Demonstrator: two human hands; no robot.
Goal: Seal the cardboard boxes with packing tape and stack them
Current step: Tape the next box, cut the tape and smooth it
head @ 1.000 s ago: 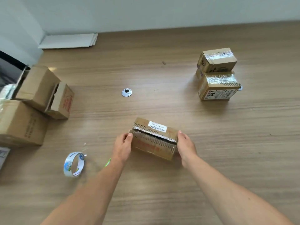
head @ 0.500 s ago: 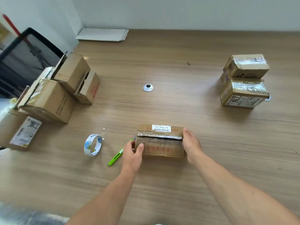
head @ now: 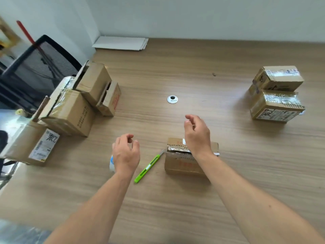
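we judge the cardboard box (head: 181,163) light and stiff, best gripped by its ends; left hand (head: 125,153) and right hand (head: 197,136) hover loosely curled, empty.

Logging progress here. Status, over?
Left hand, right hand open, empty. Box on table, top seam unsealed. Green knife beside box; tape roll half hidden behind left hand.

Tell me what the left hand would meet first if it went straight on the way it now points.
Likely nothing soon: the left hand points over bare table, toward the round grommet; depth unclear.
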